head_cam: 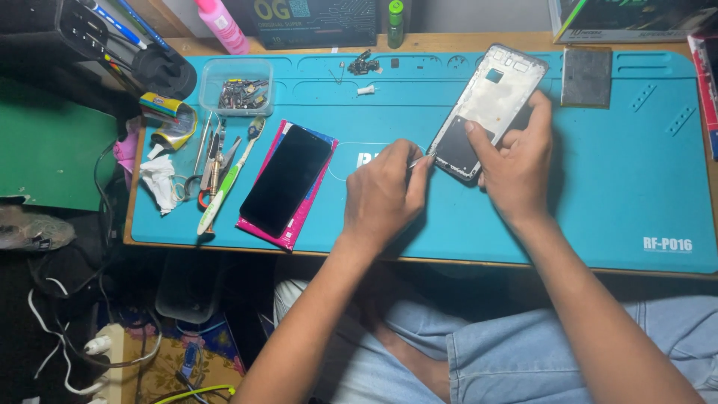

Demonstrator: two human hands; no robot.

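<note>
Both our hands work over the wide teal rubber mat [598, 187]: left hand [385, 191] pinches a thin metal tool [420, 159], right hand [516, 161] grips a white phone frame [490, 105].

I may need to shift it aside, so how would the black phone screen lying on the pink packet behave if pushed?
The black phone screen looks thin, flat and glossy, so it is probably light, stiff and fragile. Resting on the pink packet, it could slide off, or drag the packet across the blue mat. Being flat, it should not roll or tip.

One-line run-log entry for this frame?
left hand: holds thin metal tool at phone frame edge | right hand: grips phone frame, tilted | surface: blue repair mat | nearby: black phone screen
</note>
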